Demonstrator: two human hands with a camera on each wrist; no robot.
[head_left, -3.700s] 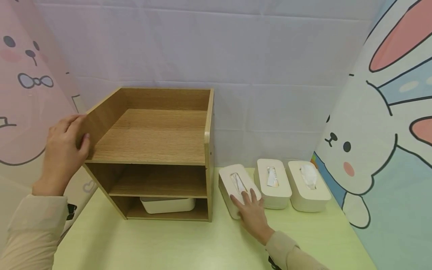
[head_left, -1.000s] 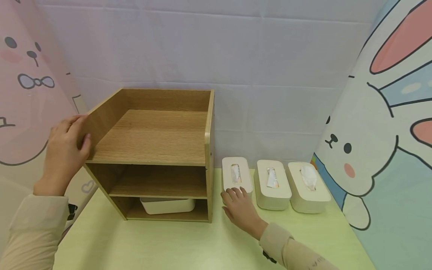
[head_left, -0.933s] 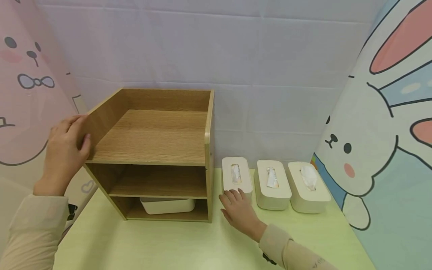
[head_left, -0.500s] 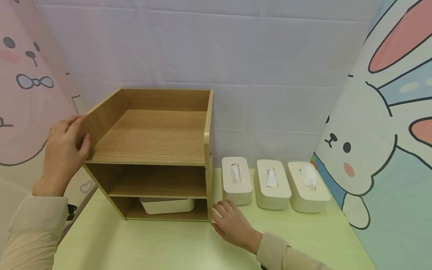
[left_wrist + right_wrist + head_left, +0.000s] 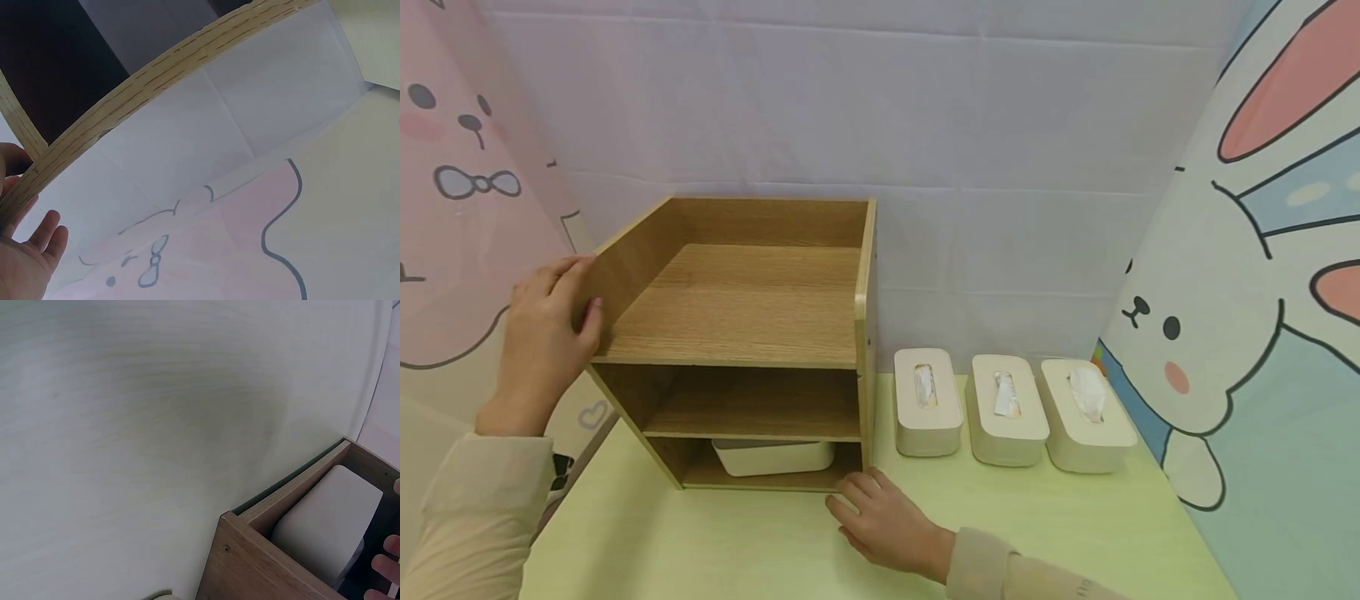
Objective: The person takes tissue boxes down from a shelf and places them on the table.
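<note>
My left hand grips the left side panel of a wooden desk shelf, thumb on the inner face and fingers outside. In the left wrist view, the fingers show beyond the panel edge. My right hand hovers in front of the shelf's lower right corner, fingers loosely bent and holding nothing. A cream box lies in the bottom compartment, its top hidden by the shelf board above; the right wrist view shows this box too, with right fingertips near it.
Right of the shelf, three cream tissue boxes stand in a row on the pale green table: the left one, the middle one and the right one. A white cloth wall closes off the back.
The leftmost tissue box, earlier slanted under my right hand, now stands straight beside the middle one. My right hand has let go and moved left and nearer. My left hand stays put.
</note>
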